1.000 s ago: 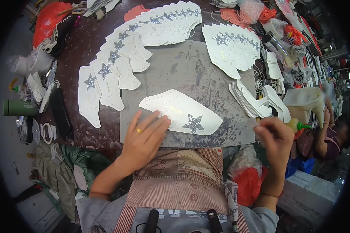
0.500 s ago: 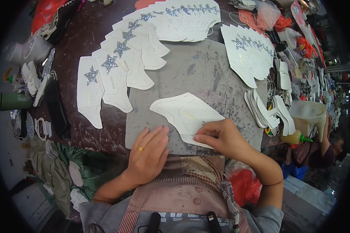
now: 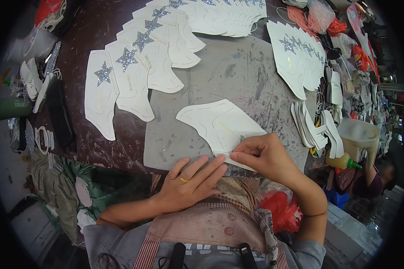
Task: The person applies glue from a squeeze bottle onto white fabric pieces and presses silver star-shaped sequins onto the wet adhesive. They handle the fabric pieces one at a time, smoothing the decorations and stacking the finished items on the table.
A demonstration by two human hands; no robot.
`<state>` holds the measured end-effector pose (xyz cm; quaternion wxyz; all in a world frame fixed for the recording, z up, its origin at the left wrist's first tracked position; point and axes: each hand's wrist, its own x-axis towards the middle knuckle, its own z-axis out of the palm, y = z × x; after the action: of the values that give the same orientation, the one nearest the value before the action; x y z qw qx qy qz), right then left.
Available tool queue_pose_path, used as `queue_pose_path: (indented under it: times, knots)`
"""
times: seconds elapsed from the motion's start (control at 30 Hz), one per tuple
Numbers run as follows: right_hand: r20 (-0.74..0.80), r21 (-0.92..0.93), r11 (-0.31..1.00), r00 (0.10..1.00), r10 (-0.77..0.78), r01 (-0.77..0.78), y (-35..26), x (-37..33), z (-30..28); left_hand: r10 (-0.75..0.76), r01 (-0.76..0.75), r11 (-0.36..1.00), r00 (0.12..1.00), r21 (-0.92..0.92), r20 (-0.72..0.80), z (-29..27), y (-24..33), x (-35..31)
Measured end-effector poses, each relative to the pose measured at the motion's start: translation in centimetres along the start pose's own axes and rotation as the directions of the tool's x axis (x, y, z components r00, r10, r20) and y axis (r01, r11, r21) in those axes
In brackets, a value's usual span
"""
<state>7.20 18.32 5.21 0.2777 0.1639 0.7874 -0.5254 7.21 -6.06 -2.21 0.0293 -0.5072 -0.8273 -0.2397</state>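
While the left hand (image 3: 191, 181) lies flat with 4 fingers extended, the right hand (image 3: 262, 154) works the near edge of a white shoe-upper piece (image 3: 224, 125). Right thumb and index close together on that edge; can't tell if they pinch material or only press. Left fingertips at the near-left corner of the piece, index right next to the right thumb. Hands nearly meet there.

Piece lies flat on a gray board (image 3: 229, 71), close to its near edge, narrow end pointing far-left. Short gold print on it; a bit of silver glitter shows beside the right hand, rest covered. Gold ring (image 3: 183, 180) on left hand.

Board sits on a dark red-brown table (image 3: 81, 89). Beyond it: overlapping star uppers (image 3: 132, 85) curving from left to far side, plus a 2nd fan of star uppers (image 3: 296, 60) far-right. Right of board: stacked white strips (image 3: 306, 130), yellow squeeze bottle (image 3: 339, 161) with green nozzle, translucent jug (image 3: 359, 130). Left side: dark green cylinder (image 3: 11, 109), well apart from the hands. Red plastic bag (image 3: 283, 208) below table edge, by the right forearm.
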Motion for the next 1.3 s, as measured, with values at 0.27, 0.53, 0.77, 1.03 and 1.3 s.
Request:
queue_pose_path:
  times: [0.27, 0.53, 0.77, 1.03, 1.3]
  knots:
    - [-0.067, -0.181, 0.961, 0.973, -0.223, 0.208, 0.0, -1.4, -0.4, -0.016, 0.014, 0.984, 1.0, 0.179, 0.013, 0.3, 0.8, 0.2]
    - [-0.166, -0.355, 0.873, 0.896, -0.411, 0.335, 3.9, -4.9, -2.8, 0.044, -0.05, 0.991, 0.998, 0.121, 0.054, -0.7, 0.3, 1.5]
    - [-0.236, -0.372, 0.87, 0.873, -0.426, 0.324, 5.7, -4.3, -2.3, 0.058, -0.08, 0.972, 0.993, 0.22, 0.105, 0.2, 0.6, 1.5]
    - [-0.262, -0.482, 0.829, 0.856, -0.445, 0.283, 5.4, -4.0, -1.8, 0.002, -0.036, 0.979, 0.986, 0.202, 0.166, -1.1, 1.9, 3.4]
    - [-0.449, -0.387, 0.885, 0.785, -0.427, 0.259, 5.7, -6.0, -2.3, 0.276, -0.286, 0.952, 0.957, 0.114, 0.093, 2.5, 3.6, 4.4]
